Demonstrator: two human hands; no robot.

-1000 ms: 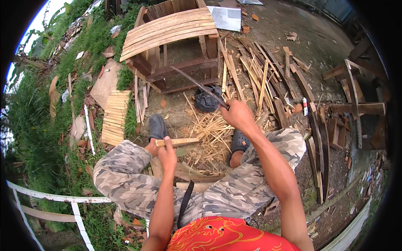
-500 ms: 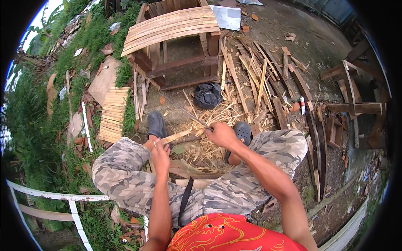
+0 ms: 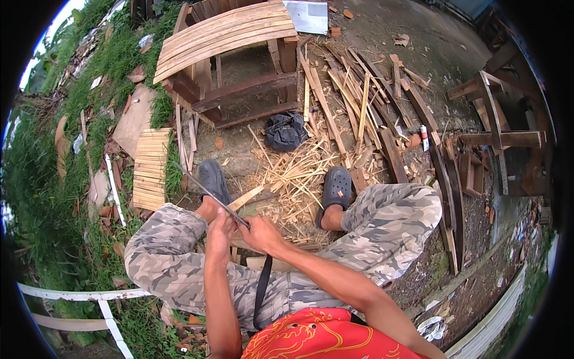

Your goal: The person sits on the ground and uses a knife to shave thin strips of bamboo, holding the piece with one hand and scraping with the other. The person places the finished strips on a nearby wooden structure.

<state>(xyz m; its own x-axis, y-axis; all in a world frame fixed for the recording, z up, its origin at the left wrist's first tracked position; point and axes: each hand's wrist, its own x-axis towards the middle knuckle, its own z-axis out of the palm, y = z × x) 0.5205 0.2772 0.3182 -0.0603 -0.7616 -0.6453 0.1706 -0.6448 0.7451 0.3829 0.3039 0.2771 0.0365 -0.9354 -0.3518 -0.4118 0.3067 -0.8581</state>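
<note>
My left hand (image 3: 220, 232) is closed around the lower end of a short, flat, pale strip of wood or bamboo (image 3: 246, 197), which points up and to the right. Right beside it, my right hand (image 3: 263, 234) grips a long thin-bladed knife (image 3: 208, 192). The blade slants away to the far left, crossing over the strip near my left fingers. Both hands are close together between my knees, and the handle is mostly hidden in my fist. Beyond them, a heap of pale shavings (image 3: 296, 173) lies between my two dark clogs (image 3: 338, 186).
A wooden frame with a slatted top (image 3: 230, 36) stands ahead. A slatted panel (image 3: 150, 170) lies on the grass at left. A black plastic bag (image 3: 285, 131) sits past the shavings. Loose wood strips (image 3: 365, 113) and curved planks (image 3: 447, 197) cover the ground at right.
My right hand has moved left and nearer to me, bringing the knife across the strip beside my left hand. The left hand has shifted slightly.
</note>
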